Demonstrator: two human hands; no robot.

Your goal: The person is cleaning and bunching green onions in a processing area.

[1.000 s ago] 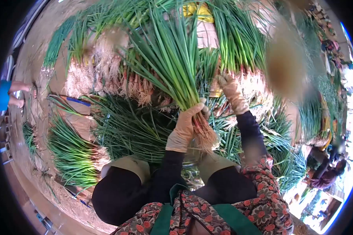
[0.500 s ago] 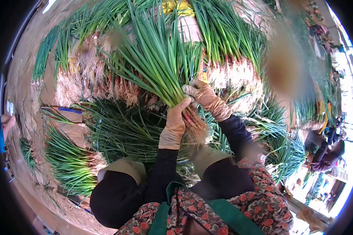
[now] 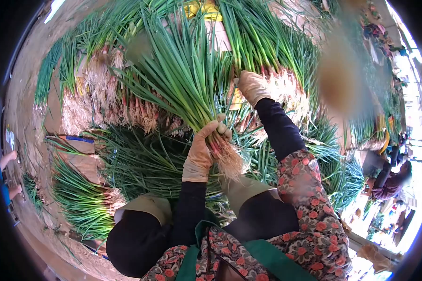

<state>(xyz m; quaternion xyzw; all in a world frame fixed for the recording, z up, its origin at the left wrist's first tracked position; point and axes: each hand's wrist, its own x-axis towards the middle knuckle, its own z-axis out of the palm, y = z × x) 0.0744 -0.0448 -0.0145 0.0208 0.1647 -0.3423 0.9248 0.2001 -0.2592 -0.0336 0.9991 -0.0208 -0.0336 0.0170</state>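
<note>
My left hand (image 3: 202, 152), in a pale work glove, is closed round a bunch of green onions (image 3: 185, 84) just above the reddish stem bases. The long leaves fan up and to the left. Their tangled roots (image 3: 230, 161) hang below the grip, over my lap. My right hand (image 3: 254, 88), gloved too, is at the left edge of a pile of green onions (image 3: 280, 91) lying ahead. Its fingers are curled in against the stalks, and whatever they hold is hidden.
More green onions (image 3: 98, 89) lie in a row at the far left. Loose leaves (image 3: 145, 154) cover the ground before my knees. Another bundle (image 3: 82, 201) lies at the left. A yellow bag (image 3: 204, 10) shows at the top. A person (image 3: 391, 180) sits at the far right.
My right hand has left the held bunch and reached forward and right to the pile. My left hand has shifted slightly down and left, with the bunch still in it.
</note>
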